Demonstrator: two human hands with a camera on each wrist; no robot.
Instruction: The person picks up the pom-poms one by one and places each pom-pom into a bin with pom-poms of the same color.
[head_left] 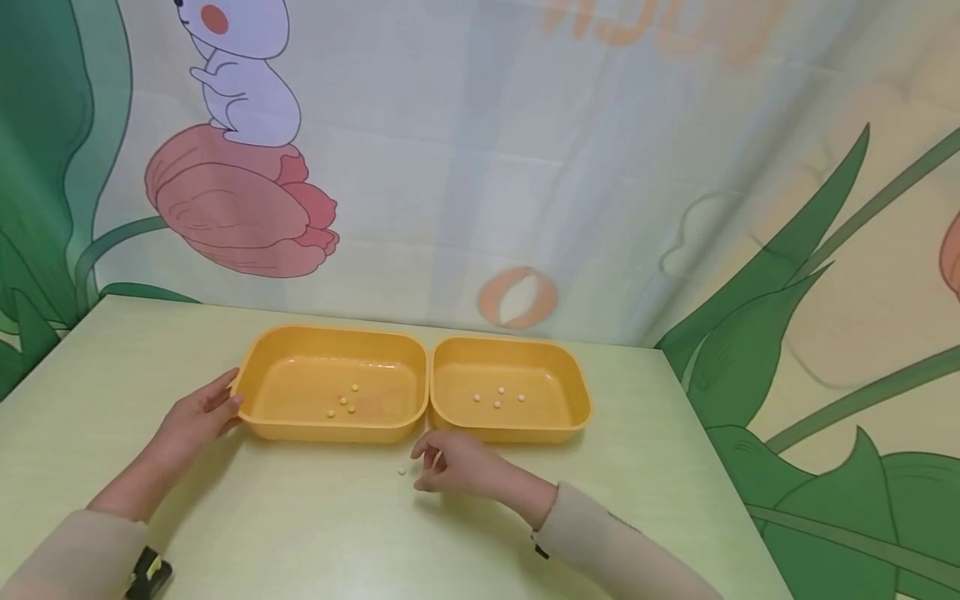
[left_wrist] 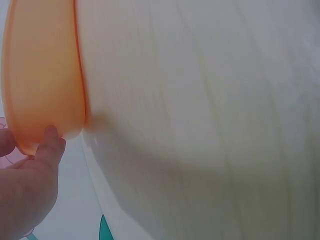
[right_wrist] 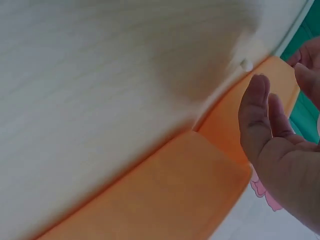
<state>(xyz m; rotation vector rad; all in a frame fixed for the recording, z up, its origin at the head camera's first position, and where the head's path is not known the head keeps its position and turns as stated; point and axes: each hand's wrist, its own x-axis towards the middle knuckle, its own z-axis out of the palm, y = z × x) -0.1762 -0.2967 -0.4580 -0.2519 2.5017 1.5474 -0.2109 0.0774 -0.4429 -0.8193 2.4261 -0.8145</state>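
1. Writing: on the wall cloth [head_left: 525,167] behind the table there are orange letters at the top edge, but they are cut off by the frame and too pale to read. No brand or label shows on the trays
2. The left hand [head_left: 197,417] lies at the outer left wall of the left tray [head_left: 262,421]. Its fingers are straight and relaxed, and the fingertips touch the tray rim. In the left wrist view one fingertip [left_wrist: 50,134] presses on the orange wall; the rest of this view is blurred
3. The right hand [head_left: 457,462] rests on the table [head_left: 300,525], just in front of the place where the two trays meet. Its fingers are loosely bent and they hold nothing that I can see
4. A small pale bead [head_left: 402,472] lies on the table just to the left of the right fingertips, apart from them. In the right wrist view it is a small white spot [right_wrist: 246,64] beyond the fingers, near the tray wall
5. The left tray has four yellow beads [head_left: 346,403] inside, beyond the left hand and to its right
6. The right tray [head_left: 573,417], directly beyond the right hand, has four pale pinkish beads [head_left: 498,397] inside
7. Hard to see: both wrist views are soft and tilted, so the inside of the trays is hidden there. A dark object with yellow [head_left: 150,573] on the left sleeve [head_left: 75,558] is partly cut off by the frame
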